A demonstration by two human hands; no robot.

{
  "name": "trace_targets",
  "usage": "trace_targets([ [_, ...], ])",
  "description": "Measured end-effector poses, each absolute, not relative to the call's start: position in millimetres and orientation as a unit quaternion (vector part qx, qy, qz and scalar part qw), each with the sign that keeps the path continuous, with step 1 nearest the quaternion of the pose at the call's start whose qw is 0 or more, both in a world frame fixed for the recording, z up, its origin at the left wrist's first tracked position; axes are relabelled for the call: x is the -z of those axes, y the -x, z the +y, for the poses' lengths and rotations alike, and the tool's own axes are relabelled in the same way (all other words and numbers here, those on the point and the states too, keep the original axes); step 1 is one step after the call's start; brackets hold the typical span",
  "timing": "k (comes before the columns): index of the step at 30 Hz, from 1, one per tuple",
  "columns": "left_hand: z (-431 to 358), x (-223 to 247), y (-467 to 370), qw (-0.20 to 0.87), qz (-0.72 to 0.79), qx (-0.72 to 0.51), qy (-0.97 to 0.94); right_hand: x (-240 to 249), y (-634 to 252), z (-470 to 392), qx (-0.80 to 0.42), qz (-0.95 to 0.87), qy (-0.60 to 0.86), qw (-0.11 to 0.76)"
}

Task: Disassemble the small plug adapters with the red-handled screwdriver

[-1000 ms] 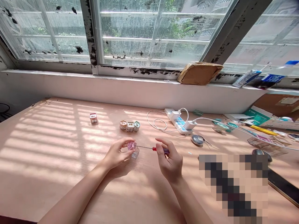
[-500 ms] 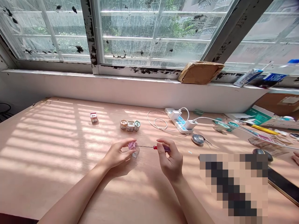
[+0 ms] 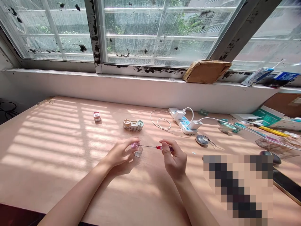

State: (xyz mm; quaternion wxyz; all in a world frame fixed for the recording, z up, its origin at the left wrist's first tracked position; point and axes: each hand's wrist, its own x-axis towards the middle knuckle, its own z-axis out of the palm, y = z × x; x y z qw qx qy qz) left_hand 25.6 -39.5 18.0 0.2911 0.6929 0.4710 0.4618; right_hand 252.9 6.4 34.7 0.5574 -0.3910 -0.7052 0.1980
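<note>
Between the thumb and fingers of my left hand [image 3: 121, 152] is a small pencil sharpener with a pink top [image 3: 134, 145]. Its clear container [image 3: 138, 152] shows just below, tilted; whether it is joined to the top is hard to see. My right hand [image 3: 175, 158] is closed round the red and purple handle of a screwdriver [image 3: 159, 147]. The thin shaft points left, its tip at the pink top. Beyond my hands stand three sharpeners in a row, orange [image 3: 126, 124], pale [image 3: 134, 126] and green [image 3: 140, 125]. A red-topped sharpener [image 3: 97, 116] sits apart at the left.
A white power strip [image 3: 184, 122] with plugs and looping cable lies at the back. Right of it are a grey computer mouse [image 3: 202, 140], green sharpener parts [image 3: 227, 127], a yellow pen-like tool [image 3: 274, 131] and clear pink-topped pieces [image 3: 272, 142]. A dark phone [image 3: 288, 185] rests at the right edge.
The view has shifted slightly, so the table things appear a little to the right. Both hands keep their holds, and the screwdriver stays against the pink top.
</note>
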Motion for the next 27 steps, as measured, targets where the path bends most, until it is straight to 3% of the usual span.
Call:
trace_targets([
  [18,-36.4,-25.6,-21.3,0.268,0.481,-0.443,-0.707,-24.5,-250.0,4.2,-0.182,-0.685,0.434,0.557],
  [27,-37.2,-21.5,-20.8,0.245,0.480,-0.443,-0.716,-20.1,-249.2,5.4,-0.191,-0.705,0.351,0.586],
])
